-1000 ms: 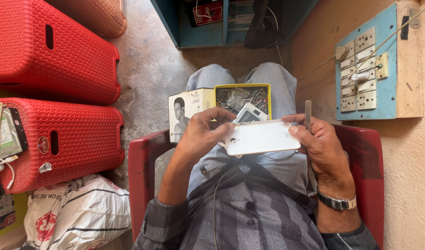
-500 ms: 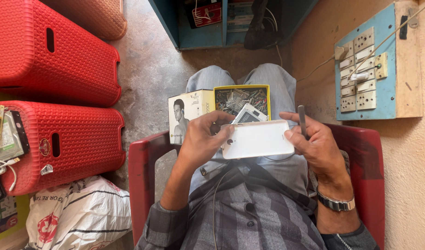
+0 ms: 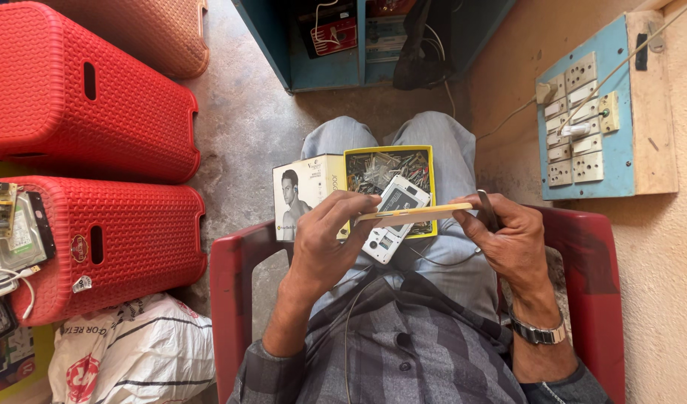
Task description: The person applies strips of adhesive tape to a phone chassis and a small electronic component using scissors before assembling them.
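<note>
I sit on a red plastic chair [image 3: 231, 299] and hold a white phone back panel [image 3: 414, 215] edge-on between both hands above my lap. My left hand [image 3: 324, 239] pinches its left end. My right hand [image 3: 511, 243] grips its right end and also holds a thin dark tool [image 3: 487, 208] against the fingers. Under the panel, on my knees, lie a white opened phone body [image 3: 392, 217] and a yellow-rimmed box [image 3: 427, 161] full of several small parts, with its printed lid [image 3: 302, 194] open to the left.
Two red plastic stools [image 3: 89, 97] stand at the left, with a white sack [image 3: 134, 352] below them and circuit boards [image 3: 10, 232] at the left edge. A blue switchboard [image 3: 590, 127] hangs on the wall at right. A blue cabinet [image 3: 358, 45] stands ahead.
The white panel was held flat, its face toward me; now it is tilted edge-on. Both hands shifted slightly along its ends.
</note>
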